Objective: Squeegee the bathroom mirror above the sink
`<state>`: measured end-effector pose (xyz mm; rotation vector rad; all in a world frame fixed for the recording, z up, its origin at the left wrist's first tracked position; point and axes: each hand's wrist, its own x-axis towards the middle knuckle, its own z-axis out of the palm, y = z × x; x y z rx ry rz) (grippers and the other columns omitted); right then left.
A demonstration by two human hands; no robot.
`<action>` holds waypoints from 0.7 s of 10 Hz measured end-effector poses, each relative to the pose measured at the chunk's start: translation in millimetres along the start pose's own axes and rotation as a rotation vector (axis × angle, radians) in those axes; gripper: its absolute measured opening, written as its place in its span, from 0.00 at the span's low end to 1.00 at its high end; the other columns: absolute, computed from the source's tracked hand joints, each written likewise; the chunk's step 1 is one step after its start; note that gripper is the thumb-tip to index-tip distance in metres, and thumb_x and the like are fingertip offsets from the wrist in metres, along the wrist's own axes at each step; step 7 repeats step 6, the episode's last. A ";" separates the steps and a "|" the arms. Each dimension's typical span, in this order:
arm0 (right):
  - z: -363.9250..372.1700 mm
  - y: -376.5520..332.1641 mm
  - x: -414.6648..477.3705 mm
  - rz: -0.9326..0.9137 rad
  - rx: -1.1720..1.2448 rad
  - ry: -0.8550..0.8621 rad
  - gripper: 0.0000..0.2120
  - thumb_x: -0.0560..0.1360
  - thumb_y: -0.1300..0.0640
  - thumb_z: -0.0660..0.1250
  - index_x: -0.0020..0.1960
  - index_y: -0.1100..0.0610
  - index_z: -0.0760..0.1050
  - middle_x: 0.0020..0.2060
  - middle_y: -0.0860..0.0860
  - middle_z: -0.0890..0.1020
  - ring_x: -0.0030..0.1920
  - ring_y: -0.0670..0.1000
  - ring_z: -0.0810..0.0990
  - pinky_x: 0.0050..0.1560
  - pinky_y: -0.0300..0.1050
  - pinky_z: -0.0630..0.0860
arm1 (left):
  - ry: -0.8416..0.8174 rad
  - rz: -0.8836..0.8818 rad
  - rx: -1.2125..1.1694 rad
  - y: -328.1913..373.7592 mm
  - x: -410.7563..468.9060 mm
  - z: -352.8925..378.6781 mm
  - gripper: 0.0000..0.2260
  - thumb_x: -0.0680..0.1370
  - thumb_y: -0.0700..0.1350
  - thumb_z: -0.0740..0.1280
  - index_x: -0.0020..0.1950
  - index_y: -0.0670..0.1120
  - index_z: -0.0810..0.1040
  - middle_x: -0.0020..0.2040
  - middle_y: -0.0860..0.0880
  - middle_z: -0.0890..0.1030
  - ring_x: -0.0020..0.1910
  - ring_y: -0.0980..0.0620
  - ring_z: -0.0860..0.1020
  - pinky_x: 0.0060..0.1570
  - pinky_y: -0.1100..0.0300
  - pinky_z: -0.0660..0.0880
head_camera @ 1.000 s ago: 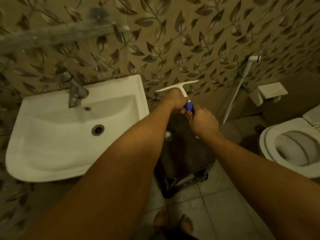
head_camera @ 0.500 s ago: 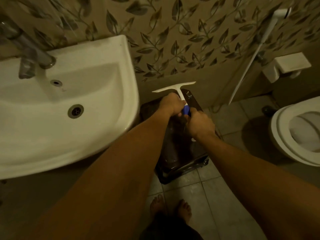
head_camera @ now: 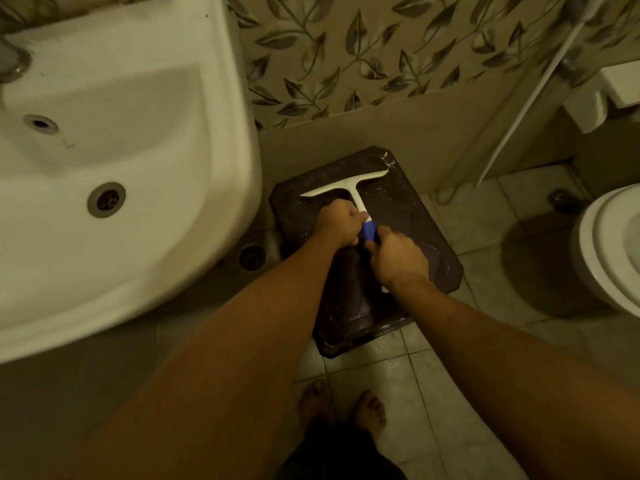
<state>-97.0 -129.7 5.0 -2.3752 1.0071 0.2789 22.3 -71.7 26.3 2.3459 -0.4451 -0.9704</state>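
Now, view: my head camera has tipped further down over the last second; the sink (head_camera: 145,140) fills the upper left of the frame, the wall tiles have slid up, and bare feet show at the bottom centre.
Squeegee: the squeegee (head_camera: 349,188) sits at frame centre, white blade crosswise, blue grip toward me, lower against the scene than a second ago, now over the dark stool (head_camera: 398,216) instead of the patterned wall.
Left hand: my left hand (head_camera: 341,223) is closed around the white stem just below the blade, fingers curled tight on it.
Right hand: my right hand (head_camera: 398,258) is closed on the blue grip, fingers wrapped around it, touching the left hand's side.
Mirror: no mirror shows in this frame; I cannot tell its state.
Toilet: the toilet (head_camera: 609,251) stays at the right edge, well apart from the hands.
Meaning: I judge the tool is being brought down away from the glass, either finished or being adjusted at the handle; which one I cannot tell.
Risk: wet tiles under bare feet.
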 end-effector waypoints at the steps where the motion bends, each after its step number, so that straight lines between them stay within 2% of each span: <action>1: 9.6 6.0 3.1 0.007 -0.001 -0.003 0.17 0.83 0.47 0.62 0.68 0.56 0.72 0.56 0.58 0.80 0.55 0.59 0.80 0.53 0.57 0.79 | 0.001 0.002 0.018 -7.4 6.9 8.4 0.14 0.82 0.48 0.65 0.38 0.47 0.74 0.36 0.48 0.80 0.33 0.51 0.81 0.47 0.53 0.79; 2: 17.7 10.4 8.6 -0.003 0.000 0.006 0.18 0.83 0.47 0.62 0.68 0.56 0.72 0.56 0.57 0.80 0.55 0.59 0.80 0.53 0.57 0.79 | 0.010 0.006 0.045 -11.2 12.4 14.8 0.14 0.82 0.49 0.65 0.37 0.47 0.75 0.38 0.46 0.82 0.40 0.48 0.83 0.51 0.51 0.79; 4: 20.0 12.3 12.3 -0.025 -0.005 0.013 0.19 0.84 0.47 0.61 0.71 0.56 0.71 0.59 0.58 0.79 0.57 0.58 0.79 0.54 0.57 0.79 | -0.004 -0.015 0.004 -11.5 17.6 12.8 0.12 0.82 0.50 0.66 0.40 0.47 0.77 0.40 0.46 0.83 0.35 0.50 0.82 0.45 0.54 0.79; 5: 8.8 7.8 7.7 -0.022 -0.021 0.002 0.21 0.84 0.45 0.59 0.72 0.55 0.70 0.61 0.57 0.77 0.58 0.58 0.78 0.54 0.57 0.80 | 0.038 -0.021 0.059 -7.2 13.8 8.6 0.13 0.81 0.53 0.66 0.47 0.45 0.81 0.44 0.45 0.83 0.43 0.48 0.82 0.47 0.54 0.78; 6: -7.1 2.2 5.6 -0.024 -0.036 0.056 0.22 0.85 0.44 0.55 0.74 0.55 0.68 0.63 0.58 0.75 0.62 0.58 0.76 0.54 0.56 0.79 | 0.147 -0.011 0.170 3.1 6.2 5.4 0.16 0.82 0.55 0.63 0.58 0.45 0.79 0.52 0.46 0.82 0.54 0.46 0.79 0.47 0.54 0.74; 7: -7.1 2.2 5.6 -0.024 -0.036 0.056 0.22 0.85 0.44 0.55 0.74 0.55 0.68 0.63 0.58 0.75 0.62 0.58 0.76 0.54 0.56 0.79 | 0.147 -0.011 0.170 3.1 6.2 5.4 0.16 0.82 0.55 0.63 0.58 0.45 0.79 0.52 0.46 0.82 0.54 0.46 0.79 0.47 0.54 0.74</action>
